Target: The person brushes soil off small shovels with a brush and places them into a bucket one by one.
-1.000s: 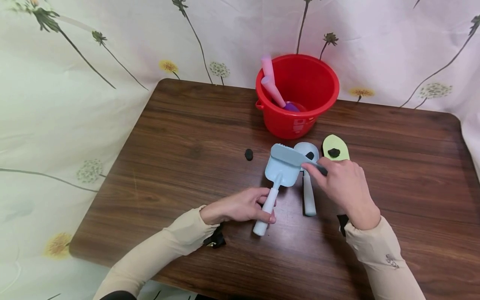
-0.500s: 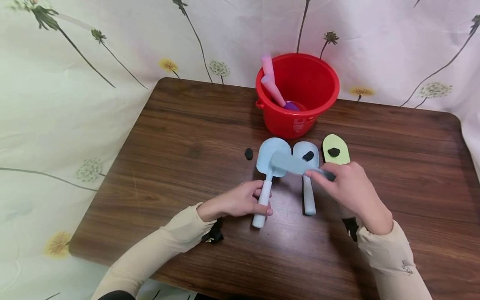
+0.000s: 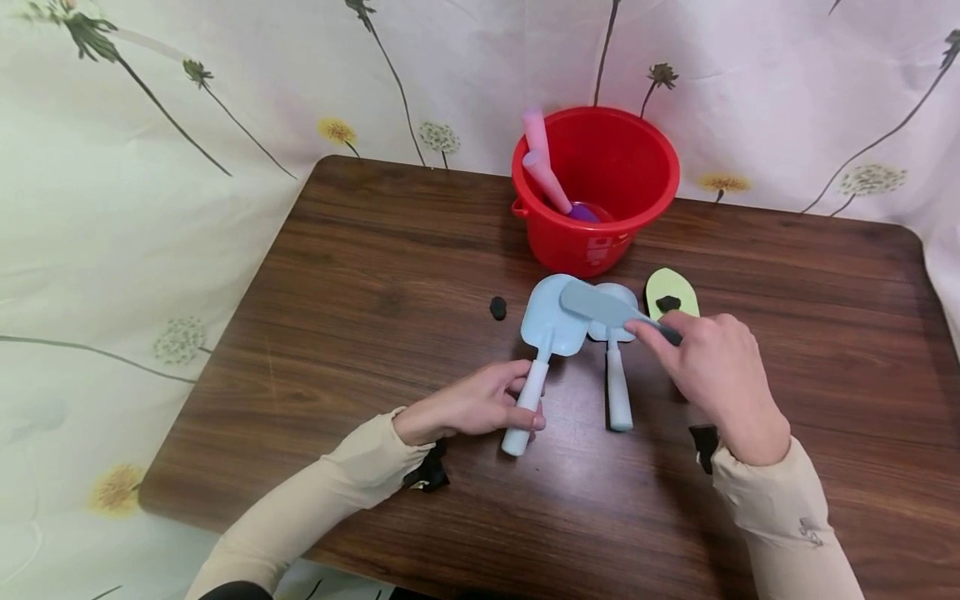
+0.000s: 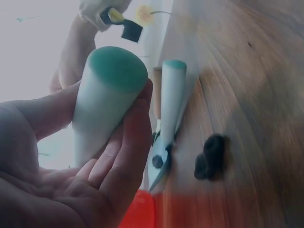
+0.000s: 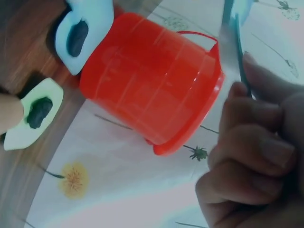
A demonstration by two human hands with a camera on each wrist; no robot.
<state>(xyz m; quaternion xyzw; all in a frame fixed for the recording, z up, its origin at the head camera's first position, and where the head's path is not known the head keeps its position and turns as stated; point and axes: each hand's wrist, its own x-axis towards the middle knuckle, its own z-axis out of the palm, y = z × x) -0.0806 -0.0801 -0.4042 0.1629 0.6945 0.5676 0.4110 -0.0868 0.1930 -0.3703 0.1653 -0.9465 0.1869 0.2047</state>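
My left hand [image 3: 480, 402] grips the white handle of a light blue toy shovel [image 3: 542, 319], its blade pointing away toward the bucket. In the left wrist view the thumb and fingers wrap the handle [image 4: 107, 95], with its green end facing the camera. My right hand [image 3: 716, 375] pinches a flat blue-grey spatula [image 3: 600, 305], whose blade overlaps the right part of the shovel's blade in the head view. Below it a smaller pale blue shovel [image 3: 618, 387] lies on the table; its black lump [image 5: 77, 38] shows in the right wrist view but is hidden in the head view.
A red bucket [image 3: 573, 248] stands behind the shovels, with pink handles [image 3: 546, 179] leaning inside. Right of them lies a light green shovel [image 3: 670, 283] bearing a black lump [image 3: 668, 304]. Another black lump [image 3: 498, 308] sits on the wooden table [image 3: 360, 275], against a flower-printed cloth [image 3: 465, 67].
The shovel in my left hand has shifted slightly away from me and left. My right hand has moved right, and the spatula has moved off the shovel's middle toward its right side.
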